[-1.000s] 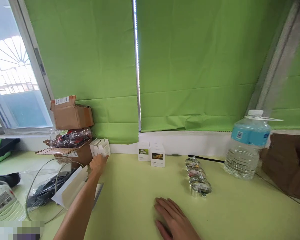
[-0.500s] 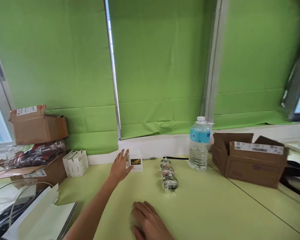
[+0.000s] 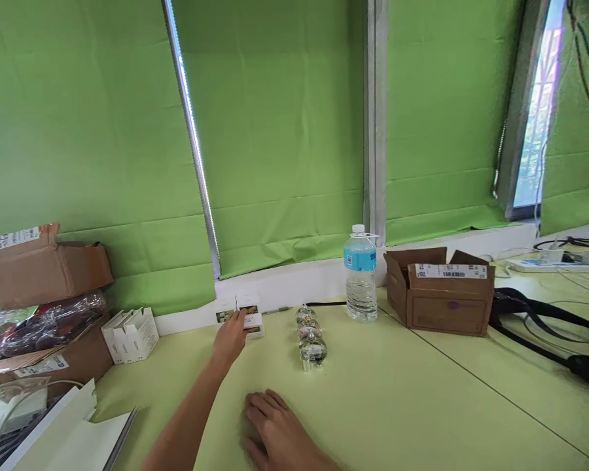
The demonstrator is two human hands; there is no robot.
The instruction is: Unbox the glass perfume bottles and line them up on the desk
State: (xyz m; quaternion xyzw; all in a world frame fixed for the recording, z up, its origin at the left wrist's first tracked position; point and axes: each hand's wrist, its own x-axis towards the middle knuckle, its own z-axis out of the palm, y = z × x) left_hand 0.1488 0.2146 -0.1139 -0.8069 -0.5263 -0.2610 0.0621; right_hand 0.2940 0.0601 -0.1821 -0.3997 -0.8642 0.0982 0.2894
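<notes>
At the back of the table, my left hand [image 3: 229, 340] reaches to a small white box [image 3: 254, 322] printed with pictures. Its fingers are closed at the box's top and left side, covering part of it. My right hand [image 3: 277, 428] lies palm down on the table near the front, fingers loosely bent and nothing visible in them. A row of several clear, round glass bottles [image 3: 311, 350] stands to the right of the box, apart from both hands. White printed card or box faces also show just left of my left fingertips.
A large water bottle [image 3: 360, 278] and an opened brown carton [image 3: 444, 304] stand at the right. Left are white small boxes [image 3: 132, 337], stacked brown cartons [image 3: 49, 265] with plastic-wrapped goods, and a white folded carton [image 3: 73, 432]. A black strap [image 3: 530, 314] lies far right.
My left hand's spread fingers have closed at the white box, and more printed pictures show there. The view has turned right. My right hand stays on the table.
</notes>
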